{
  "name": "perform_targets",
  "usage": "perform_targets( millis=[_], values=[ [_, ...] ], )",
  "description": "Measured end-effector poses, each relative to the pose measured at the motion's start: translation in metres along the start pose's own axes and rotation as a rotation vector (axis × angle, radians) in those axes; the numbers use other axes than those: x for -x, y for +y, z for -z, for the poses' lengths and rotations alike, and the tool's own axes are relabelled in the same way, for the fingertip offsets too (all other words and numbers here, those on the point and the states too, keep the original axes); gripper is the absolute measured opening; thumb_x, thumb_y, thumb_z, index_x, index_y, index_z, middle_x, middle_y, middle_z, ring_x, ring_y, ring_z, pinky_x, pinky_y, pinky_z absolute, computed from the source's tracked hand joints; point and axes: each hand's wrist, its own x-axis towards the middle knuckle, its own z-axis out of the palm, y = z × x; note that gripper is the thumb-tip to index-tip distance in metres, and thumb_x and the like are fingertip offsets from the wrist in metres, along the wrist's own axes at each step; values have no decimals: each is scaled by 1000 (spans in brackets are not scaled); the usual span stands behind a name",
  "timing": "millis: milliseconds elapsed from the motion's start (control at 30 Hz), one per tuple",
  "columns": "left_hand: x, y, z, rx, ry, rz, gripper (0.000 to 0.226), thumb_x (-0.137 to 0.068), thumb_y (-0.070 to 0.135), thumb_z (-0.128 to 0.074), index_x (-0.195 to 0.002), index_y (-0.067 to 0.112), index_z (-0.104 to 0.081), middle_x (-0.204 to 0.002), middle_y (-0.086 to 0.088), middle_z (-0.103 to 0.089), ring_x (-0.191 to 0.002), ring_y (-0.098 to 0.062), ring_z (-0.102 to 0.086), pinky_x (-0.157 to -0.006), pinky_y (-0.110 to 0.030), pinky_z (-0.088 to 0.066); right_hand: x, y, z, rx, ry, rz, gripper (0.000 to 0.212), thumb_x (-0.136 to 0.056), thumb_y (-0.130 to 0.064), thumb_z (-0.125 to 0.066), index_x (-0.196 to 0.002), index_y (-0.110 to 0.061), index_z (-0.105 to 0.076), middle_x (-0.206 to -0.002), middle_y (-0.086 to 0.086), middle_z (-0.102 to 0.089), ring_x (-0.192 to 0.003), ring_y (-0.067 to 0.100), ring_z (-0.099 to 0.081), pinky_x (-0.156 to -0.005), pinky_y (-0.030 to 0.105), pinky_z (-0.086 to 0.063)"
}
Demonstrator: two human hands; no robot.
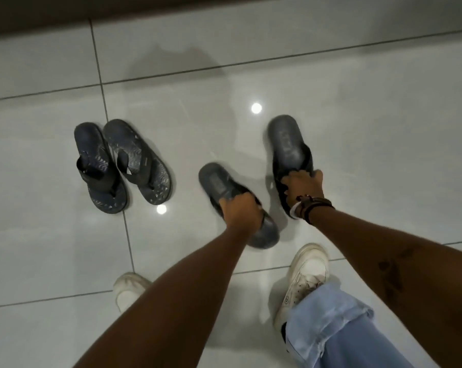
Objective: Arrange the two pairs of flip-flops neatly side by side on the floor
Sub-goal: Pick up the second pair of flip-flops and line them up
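Note:
A patterned dark pair of flip-flops lies side by side on the floor at left: one flip-flop [98, 166] touches the other [142, 162], toes toward me. My left hand [242, 212] grips a plain dark grey flip-flop [216, 181] at its strap, angled up-left. Further right, my right hand [303, 187] holds the matching grey flip-flop [287, 139], which points away from me. The two grey ones are apart, and both are blurred.
Glossy white floor tiles [357, 107] with dark grout lines reflect two ceiling lights. My white sneakers [308, 272] stand near the bottom, the right leg in light blue jeans. A dark wall base [171, 9] runs along the top edge.

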Motion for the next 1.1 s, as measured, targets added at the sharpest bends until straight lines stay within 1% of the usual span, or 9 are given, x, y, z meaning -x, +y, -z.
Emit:
perform_targets(
  millis=[100, 200, 300, 467, 633, 733, 867, 1000, 1100],
  values=[
    [-35, 12, 16, -63, 94, -110, 18, -90, 23, -57, -73, 22, -51, -86, -6, -72, -89, -30, -63, -91, -41, -32, -17, 1, 10, 33, 103, 97, 28, -84, -6, -51, -102, -16, -70, -98, 5, -66, -102, 27, -54, -95, 36, -20],
    [-69, 16, 24, -164, 105, -179, 11, -89, 21, -58, -79, 21, -63, -86, -2, -72, -91, -26, -64, -100, -43, -28, -32, -5, 18, -72, 28, 71, 27, -88, -8, -50, -111, -11, -64, -113, 10, -63, -113, 29, -50, -102, 22, -26],
    [-87, 27, 22, -198, 101, -273, 12, -92, 19, -55, -91, 18, -68, -94, -3, -71, -98, -26, -62, -101, -44, -31, -43, -9, 21, 35, -44, 56, 31, -91, -15, -53, -121, -16, -60, -129, 9, -57, -126, 30, -43, -109, 44, -24],
    [-97, 24, 13, -292, 117, -300, 13, -91, 23, -58, -78, 24, -58, -83, 0, -71, -89, -25, -63, -105, -46, -30, -48, -6, 18, 51, -58, 9, 33, -91, -19, -54, -124, -18, -57, -133, 10, -54, -129, 32, -40, -110, 51, -21],
    [-88, -4, 18, -56, 283, -418, 14, -84, 21, -56, -90, 24, -69, -94, 3, -69, -98, -22, -60, -104, -49, -28, -31, -25, 15, -9, 214, 115, 37, -81, -27, -63, -117, -18, -59, -126, 10, -54, -122, 31, -45, -109, 54, -24],
    [-77, -48, 43, -30, 472, -193, 24, -83, 17, -54, -103, 22, -65, -103, -3, -66, -102, -25, -58, -104, -50, -24, -27, -63, 16, 55, 254, 245, 69, -75, -38, -71, -137, -20, -45, -144, 14, -41, -132, 34, -39, -110, 58, -25],
    [-82, -153, 87, -146, 611, 312, 34, -90, 24, -52, -120, 9, -58, -121, -13, -59, -114, -31, -53, -104, -51, -30, -43, -138, 17, 106, 169, 408, 86, -83, -42, -67, -151, -17, -21, -162, 13, -9, -147, 31, -16, -118, 55, -13],
    [-97, -239, 125, 39, 431, 649, 54, -92, 42, -53, -134, 9, -51, -139, -14, -49, -132, -34, -40, -114, -57, -17, -68, -207, 1, 61, -45, 367, 101, -82, -53, -65, -154, -22, 0, -162, 9, 15, -150, 29, 6, -122, 49, -4],
    [-110, -271, 132, 77, 320, 626, 46, -90, 55, -50, -111, 15, -62, -116, -10, -65, -119, -33, -53, -113, -56, -17, -78, -233, -19, 84, -161, 198, 110, -76, -62, -65, -153, -24, 3, -161, 12, 18, -149, 33, 9, -121, 51, -8]
  ],
)
